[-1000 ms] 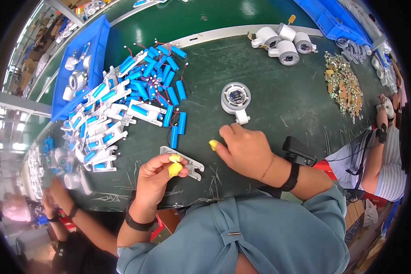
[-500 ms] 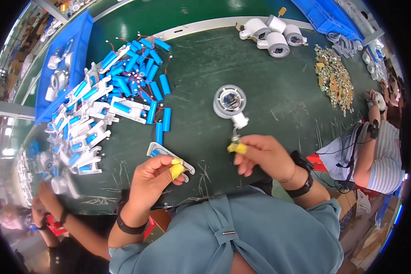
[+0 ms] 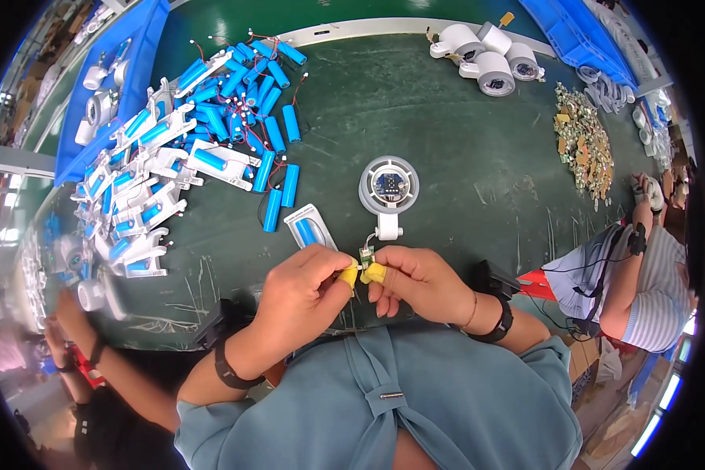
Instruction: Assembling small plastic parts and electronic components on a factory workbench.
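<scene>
Close together at the table's near edge, my two hands meet with yellow coverings on the fingertips. My right hand (image 3: 415, 283) pinches a small green circuit board (image 3: 366, 254). Thin wires run from the board to a round white lamp head (image 3: 389, 185) with a grey rim, lying face up just beyond. My left hand (image 3: 305, 291) is closed in a pinch beside the board; what it holds, perhaps a small white plug, is mostly hidden. Partly behind the left hand lies a white handle shell (image 3: 316, 222) with a blue battery cell (image 3: 305, 231) in it.
Loose blue cells (image 3: 272, 133) with red wires and filled white shells (image 3: 145, 207) are heaped at left, near a blue bin (image 3: 70, 145). White lamp heads (image 3: 493, 74) stand far right, by a pile of small circuit boards (image 3: 583, 149). Co-workers' arms show at both sides.
My left hand has moved right to meet my right hand, which has shifted slightly left. The lamp head has turned, and the handle shell now lies more upright, nearer the hands.
</scene>
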A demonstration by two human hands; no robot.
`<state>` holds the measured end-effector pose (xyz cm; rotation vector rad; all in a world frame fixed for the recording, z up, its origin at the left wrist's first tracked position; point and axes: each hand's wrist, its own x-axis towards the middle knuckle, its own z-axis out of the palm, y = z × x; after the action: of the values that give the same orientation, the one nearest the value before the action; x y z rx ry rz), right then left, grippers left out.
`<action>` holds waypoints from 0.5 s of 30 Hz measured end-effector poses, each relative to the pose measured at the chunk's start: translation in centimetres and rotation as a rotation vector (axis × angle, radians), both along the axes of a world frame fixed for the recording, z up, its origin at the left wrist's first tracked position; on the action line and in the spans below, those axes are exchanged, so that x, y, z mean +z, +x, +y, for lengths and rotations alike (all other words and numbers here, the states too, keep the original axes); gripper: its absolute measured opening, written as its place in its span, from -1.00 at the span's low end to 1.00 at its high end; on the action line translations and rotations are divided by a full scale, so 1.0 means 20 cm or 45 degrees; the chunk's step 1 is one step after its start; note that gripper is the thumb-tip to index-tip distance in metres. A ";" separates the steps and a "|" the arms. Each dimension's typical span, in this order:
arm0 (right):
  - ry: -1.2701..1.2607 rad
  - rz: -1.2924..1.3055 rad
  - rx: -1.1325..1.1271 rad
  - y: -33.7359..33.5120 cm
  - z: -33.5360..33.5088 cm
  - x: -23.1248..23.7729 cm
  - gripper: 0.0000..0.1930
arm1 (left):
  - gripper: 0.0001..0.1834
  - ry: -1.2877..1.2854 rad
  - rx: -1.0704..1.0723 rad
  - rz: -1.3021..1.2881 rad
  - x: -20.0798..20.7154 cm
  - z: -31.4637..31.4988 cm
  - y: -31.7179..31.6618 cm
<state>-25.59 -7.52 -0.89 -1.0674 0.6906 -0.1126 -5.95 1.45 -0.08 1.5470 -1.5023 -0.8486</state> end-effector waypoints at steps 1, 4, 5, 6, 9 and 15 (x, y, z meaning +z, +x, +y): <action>-0.060 0.010 0.017 0.00 0.00 0.00 -0.79 | -0.80 0.001 -0.002 0.000 0.00 0.00 0.00; -0.140 0.009 0.029 0.01 0.01 0.00 -0.80 | -0.80 -0.006 -0.007 -0.015 -0.01 0.00 0.00; -0.162 0.000 0.018 0.02 0.02 0.00 -0.81 | -0.80 -0.012 -0.021 -0.036 -0.01 -0.01 0.00; -0.161 -0.001 0.020 0.02 0.02 0.00 -0.81 | -0.79 -0.019 -0.035 -0.057 -0.01 -0.01 0.00; -0.169 0.010 0.027 0.01 0.01 0.00 -0.81 | -0.78 -0.031 -0.042 -0.061 0.00 -0.02 0.01; -0.181 -0.006 0.031 0.02 0.01 0.00 -0.81 | -0.76 -0.057 -0.051 -0.089 -0.01 -0.03 0.01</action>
<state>-25.25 -7.27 -0.95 -1.2112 0.6730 -0.1448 -5.73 0.93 -0.32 1.5326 -1.5966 -0.7856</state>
